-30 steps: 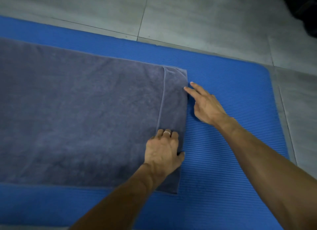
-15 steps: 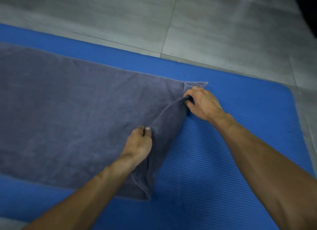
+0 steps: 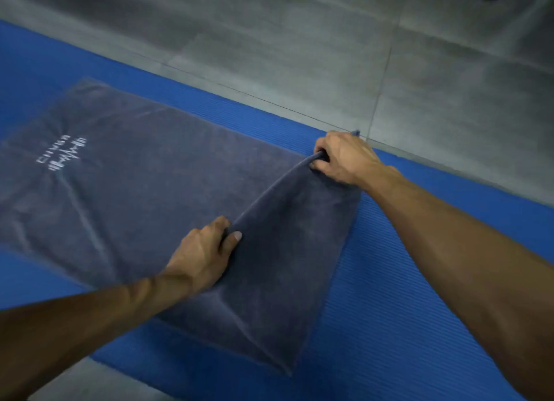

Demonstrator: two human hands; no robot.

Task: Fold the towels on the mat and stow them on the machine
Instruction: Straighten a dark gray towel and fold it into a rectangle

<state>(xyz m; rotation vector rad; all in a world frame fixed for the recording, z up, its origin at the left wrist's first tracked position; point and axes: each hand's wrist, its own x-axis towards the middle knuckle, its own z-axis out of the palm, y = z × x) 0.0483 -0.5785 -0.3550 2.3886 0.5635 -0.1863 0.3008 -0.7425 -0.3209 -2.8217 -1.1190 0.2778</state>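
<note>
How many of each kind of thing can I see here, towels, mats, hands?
Grey towel: 1
Blue mat: 1
Hands: 2, left hand and right hand, both gripping the towel
Total: 4

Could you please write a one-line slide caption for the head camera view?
Left hand and right hand grip one end of a grey towel, lifting it off the blue mat.

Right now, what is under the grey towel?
The towel lies on the blue mat, which shows around its edges. Both hands lift its right end: left hand, right hand. Whatever lies beneath the flat part is covered.
</note>
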